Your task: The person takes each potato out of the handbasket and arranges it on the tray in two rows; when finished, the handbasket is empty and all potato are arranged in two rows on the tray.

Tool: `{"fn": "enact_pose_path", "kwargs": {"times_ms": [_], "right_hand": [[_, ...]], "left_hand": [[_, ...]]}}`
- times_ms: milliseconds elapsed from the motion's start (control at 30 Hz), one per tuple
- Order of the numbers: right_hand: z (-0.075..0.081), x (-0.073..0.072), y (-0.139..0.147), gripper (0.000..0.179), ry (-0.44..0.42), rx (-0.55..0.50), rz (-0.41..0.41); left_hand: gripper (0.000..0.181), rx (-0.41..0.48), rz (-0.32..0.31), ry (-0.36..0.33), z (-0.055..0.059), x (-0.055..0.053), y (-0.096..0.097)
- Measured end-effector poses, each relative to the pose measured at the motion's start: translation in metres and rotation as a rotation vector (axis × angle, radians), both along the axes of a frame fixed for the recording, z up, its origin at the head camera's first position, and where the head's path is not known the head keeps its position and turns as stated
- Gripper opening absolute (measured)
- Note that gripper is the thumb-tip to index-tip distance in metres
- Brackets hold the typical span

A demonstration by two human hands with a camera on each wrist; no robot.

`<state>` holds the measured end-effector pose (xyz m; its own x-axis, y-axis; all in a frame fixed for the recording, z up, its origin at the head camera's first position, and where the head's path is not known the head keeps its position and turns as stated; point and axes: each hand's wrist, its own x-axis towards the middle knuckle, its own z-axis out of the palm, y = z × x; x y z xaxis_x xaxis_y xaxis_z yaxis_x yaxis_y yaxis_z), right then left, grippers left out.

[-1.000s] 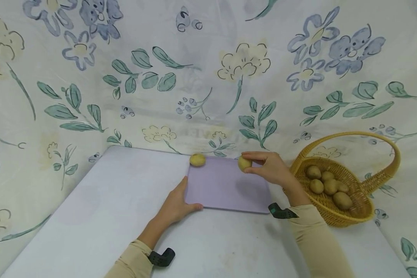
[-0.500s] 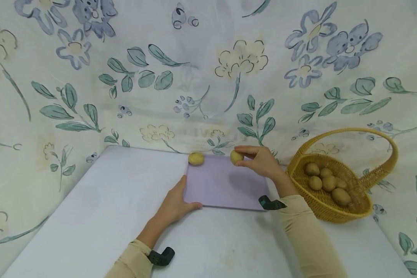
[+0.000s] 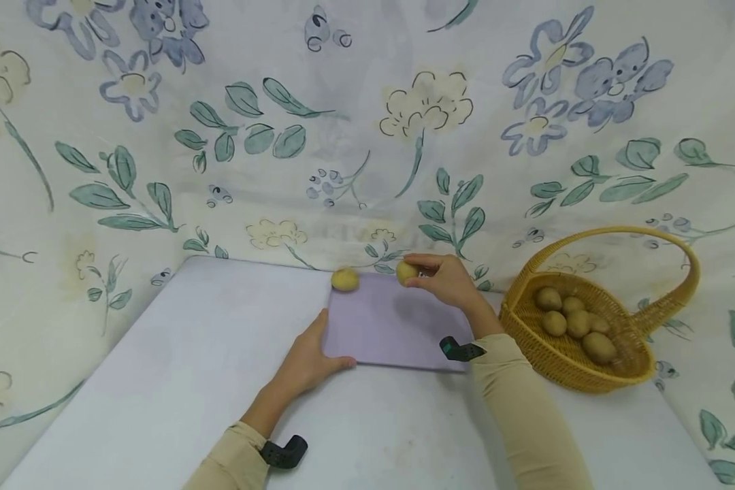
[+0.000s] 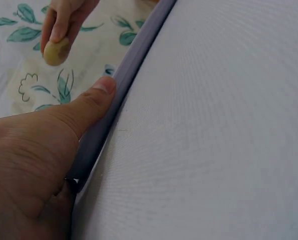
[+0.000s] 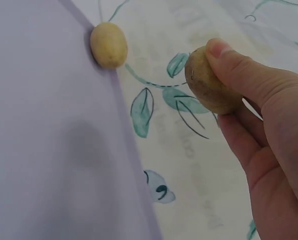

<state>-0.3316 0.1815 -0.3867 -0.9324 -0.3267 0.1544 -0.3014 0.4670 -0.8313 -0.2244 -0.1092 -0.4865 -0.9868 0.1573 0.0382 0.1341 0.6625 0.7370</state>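
In the head view, my right hand [image 3: 447,280] pinches a potato [image 3: 407,272] between thumb and fingers, above the far edge of a light purple tray [image 3: 392,327]. Close up in the right wrist view, that potato [image 5: 209,82] is brownish yellow, with the thumb pressed on its upper side. A second potato [image 3: 345,280] rests at the tray's far left corner. My left hand [image 3: 306,361] lies against the near left corner, its straight fingers along the left side. In the left wrist view, the thumb [image 4: 91,102] presses the tray's front edge.
A wicker basket [image 3: 563,361] with a tall handle stands on the right, holding several potatoes [image 3: 578,323]. The tray lies on a white table [image 3: 208,340]. Behind it hangs a flower-printed cloth [image 3: 367,136] that meets the table's far edge.
My right hand has moved left over the tray's far side with the potato, closer to the potato at the corner. The left hand keeps its place at the tray.
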Motion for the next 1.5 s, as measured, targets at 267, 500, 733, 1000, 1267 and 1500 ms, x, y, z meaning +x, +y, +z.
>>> {"fn": "enact_pose_path", "kwargs": {"times_ms": [267, 500, 733, 1000, 1267, 1500], "right_hand": [[-0.011, -0.008, -0.015, 0.051, -0.018, -0.036, 0.026], [-0.019, -0.018, -0.029, 0.050, -0.013, -0.011, 0.014], [-0.031, -0.026, -0.040, 0.048, 0.000, 0.073, 0.017], [-0.039, -0.036, -0.045, 0.048, 0.013, 0.118, 0.013], [-0.033, -0.044, -0.051, 0.051, 0.016, 0.072, -0.004], [-0.040, -0.041, -0.060, 0.051, -0.046, 0.101, -0.001]], "left_hand": [[0.126, -0.005, 0.006, -0.008, 0.000, 0.002, 0.004], [0.124, -0.002, 0.003, -0.001, 0.004, 0.001, 0.003], [0.125, 0.016, 0.009, -0.023, 0.001, 0.002, 0.003], [0.126, -0.003, 0.007, -0.011, -0.005, -0.002, 0.003], [0.126, 0.001, -0.011, 0.006, 0.005, -0.011, 0.003], [0.126, 0.013, 0.004, -0.013, 0.003, -0.002, -0.001]]}}
